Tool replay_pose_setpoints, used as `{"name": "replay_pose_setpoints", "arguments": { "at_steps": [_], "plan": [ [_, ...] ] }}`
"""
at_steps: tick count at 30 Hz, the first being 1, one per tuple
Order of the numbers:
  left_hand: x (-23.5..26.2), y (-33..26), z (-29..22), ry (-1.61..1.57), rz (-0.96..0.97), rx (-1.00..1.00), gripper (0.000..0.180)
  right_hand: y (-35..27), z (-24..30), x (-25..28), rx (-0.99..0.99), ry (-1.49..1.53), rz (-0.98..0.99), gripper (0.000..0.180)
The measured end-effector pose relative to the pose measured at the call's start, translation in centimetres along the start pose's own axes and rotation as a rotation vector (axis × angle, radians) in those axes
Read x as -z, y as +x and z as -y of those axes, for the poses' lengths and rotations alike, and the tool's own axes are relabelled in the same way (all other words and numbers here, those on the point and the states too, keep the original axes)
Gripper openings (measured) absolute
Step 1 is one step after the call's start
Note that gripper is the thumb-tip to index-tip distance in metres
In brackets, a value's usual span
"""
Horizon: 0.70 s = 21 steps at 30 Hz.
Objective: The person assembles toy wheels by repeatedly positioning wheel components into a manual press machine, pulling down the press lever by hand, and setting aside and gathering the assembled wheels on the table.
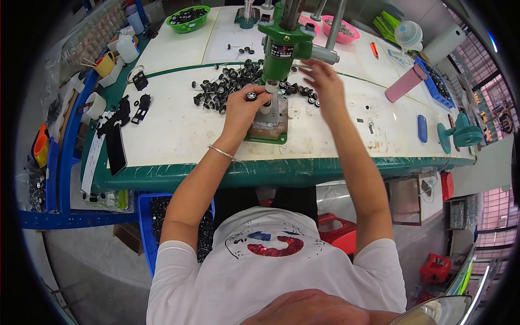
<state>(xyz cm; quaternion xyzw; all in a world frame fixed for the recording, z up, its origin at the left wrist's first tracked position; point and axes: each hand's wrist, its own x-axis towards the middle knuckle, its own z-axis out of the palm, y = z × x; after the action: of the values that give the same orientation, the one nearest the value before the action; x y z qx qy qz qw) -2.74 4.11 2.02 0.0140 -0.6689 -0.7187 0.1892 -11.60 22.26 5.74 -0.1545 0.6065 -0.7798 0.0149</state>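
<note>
At centre frame the left hand [245, 105] pinches a small black wheel [252, 96] beneath the green press [281, 51], which should sit square, while the right hand [320, 76], fingers spread open, nears the lever [324, 54].

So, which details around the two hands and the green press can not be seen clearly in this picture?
- Head view: the tip of the green metal hand press is hidden by the left hand.
- The small black toy wheel in the left fingers is too small to tell its axle.
- The right hand is motion-blurred; whether it holds anything is unclear.
</note>
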Motion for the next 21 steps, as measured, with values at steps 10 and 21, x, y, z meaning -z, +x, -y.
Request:
{"name": "replay_pose_setpoints", "arguments": {
  "at_steps": [10,21],
  "plan": [
    [0.1,0.4,-0.7,-0.001,0.076,-0.017,0.015,11.8,19.8,-6.3,0.083,0.276,0.027,0.032],
    [0.7,0.3,-0.3,0.063,0.055,-0.072,0.015,11.4,23.6,-6.9,-0.214,0.377,0.014,0.034]
  ]
}}
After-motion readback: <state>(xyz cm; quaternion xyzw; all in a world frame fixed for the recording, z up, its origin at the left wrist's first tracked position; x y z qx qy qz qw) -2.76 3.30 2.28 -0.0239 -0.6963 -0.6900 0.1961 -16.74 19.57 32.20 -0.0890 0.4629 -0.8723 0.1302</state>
